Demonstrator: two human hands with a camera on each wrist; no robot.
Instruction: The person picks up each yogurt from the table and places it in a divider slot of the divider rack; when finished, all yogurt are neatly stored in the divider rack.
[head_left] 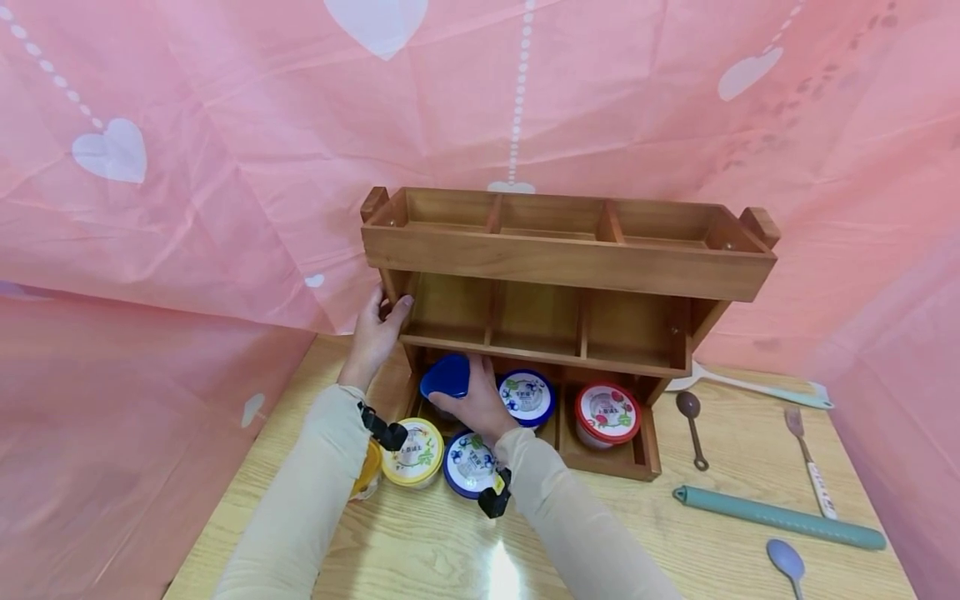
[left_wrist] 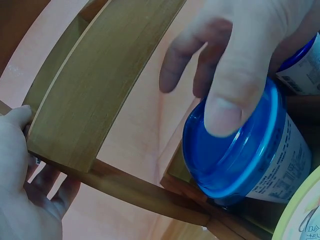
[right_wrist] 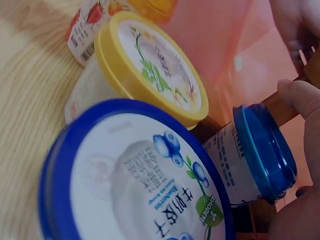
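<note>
- Head view: I have my right hand wrapped over a blue plastic tub with a blue lid, tipped on its side at the mouth of the lower-left bay of the three-tier brown wooden rack on the pale wood bench. My left hand grips the rack's left upright, thumb round the front. I judge this the placing step: the next move calls for righting the tub and sliding it squarely into that bay without knocking its neighbour.
- Also here: a blue-lidded tub and a red-lidded tub sit in the lower bays; a yellow-lidded tub and another blue-rimmed tub wait on the bench just in front.
- Left wrist view: the thumb presses the blue lid while the other fingers curl behind it; the tub lies tilted, printed side wall showing, against the rack's bottom frame. The left hand is curled round the wooden upright.
- Right wrist view: the held tub is a squat round pot, white label under a glossy blue cap, pinched between thumb and fingers; the yellow-lidded tub stands just beside it.
</note>
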